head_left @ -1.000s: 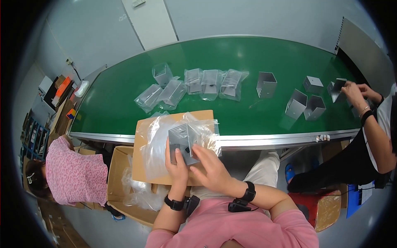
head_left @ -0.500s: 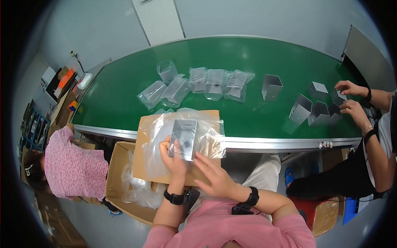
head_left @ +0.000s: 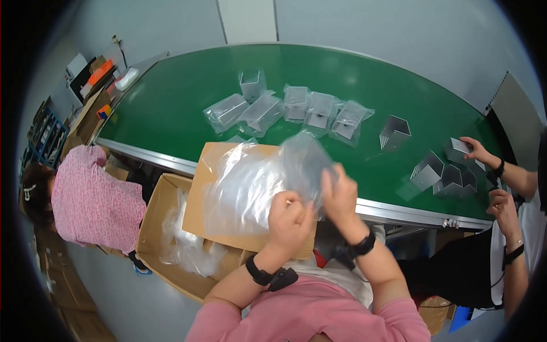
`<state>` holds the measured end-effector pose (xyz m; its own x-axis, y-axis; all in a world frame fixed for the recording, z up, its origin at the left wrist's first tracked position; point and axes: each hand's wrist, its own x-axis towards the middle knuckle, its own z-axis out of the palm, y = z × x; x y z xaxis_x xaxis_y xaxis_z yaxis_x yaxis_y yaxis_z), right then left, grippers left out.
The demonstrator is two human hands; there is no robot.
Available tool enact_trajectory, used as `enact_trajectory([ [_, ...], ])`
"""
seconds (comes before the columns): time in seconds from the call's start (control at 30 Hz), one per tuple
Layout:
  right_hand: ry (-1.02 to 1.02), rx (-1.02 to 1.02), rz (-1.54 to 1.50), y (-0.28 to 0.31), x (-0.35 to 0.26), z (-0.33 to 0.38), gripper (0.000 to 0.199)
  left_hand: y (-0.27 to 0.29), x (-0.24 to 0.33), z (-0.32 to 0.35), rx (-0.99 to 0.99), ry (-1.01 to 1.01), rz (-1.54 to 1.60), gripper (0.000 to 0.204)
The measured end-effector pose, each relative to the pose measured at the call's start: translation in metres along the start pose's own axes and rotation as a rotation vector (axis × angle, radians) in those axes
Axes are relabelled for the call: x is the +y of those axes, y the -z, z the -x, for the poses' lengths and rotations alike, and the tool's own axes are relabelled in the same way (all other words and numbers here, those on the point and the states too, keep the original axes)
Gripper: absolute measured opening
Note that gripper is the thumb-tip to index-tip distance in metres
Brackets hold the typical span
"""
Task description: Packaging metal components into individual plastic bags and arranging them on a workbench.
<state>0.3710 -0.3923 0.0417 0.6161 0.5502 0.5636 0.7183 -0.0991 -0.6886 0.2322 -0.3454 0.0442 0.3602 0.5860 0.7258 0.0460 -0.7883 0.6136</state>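
Observation:
My left hand (head_left: 289,225) is closed, its fingers curled in a pinch at the lower edge of a clear plastic bag (head_left: 307,162). On the bag's right side my right hand (head_left: 341,196) grips the plastic, smeared by motion. A grey shape shows in the blurred bag; whether it is the metal housing I cannot tell for sure. Under and left of my hands, a pile of clear plastic bags (head_left: 245,191) lies on a cardboard sheet (head_left: 213,157), which overlaps the table's front edge.
Several bagged grey metal housings (head_left: 322,108) lie on the green table (head_left: 188,80). Bare housings (head_left: 395,134) stand to the right, where a co-worker's hand (head_left: 478,151) touches one. An open carton (head_left: 162,228) with crumpled plastic sits lower left, beside another person in pink (head_left: 97,199).
The grey housing my left hand held over the bag pile no longer shows plainly. Both hands have moved right; my right hand has risen and closed on the bag. The view has shifted.

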Motion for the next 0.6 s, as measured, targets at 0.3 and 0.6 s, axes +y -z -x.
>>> enact_trajectory([
  [0.3,-0.168,-0.412,0.435,-0.063,0.044,-0.176,0.032,0.063,-0.036,0.017,-0.355,0.592,-0.126,0.021],
  [0.6,-0.269,-0.319,0.296,-0.067,0.045,-0.176,0.048,0.05,-0.061,0.021,-0.314,0.323,-0.291,0.039],
])
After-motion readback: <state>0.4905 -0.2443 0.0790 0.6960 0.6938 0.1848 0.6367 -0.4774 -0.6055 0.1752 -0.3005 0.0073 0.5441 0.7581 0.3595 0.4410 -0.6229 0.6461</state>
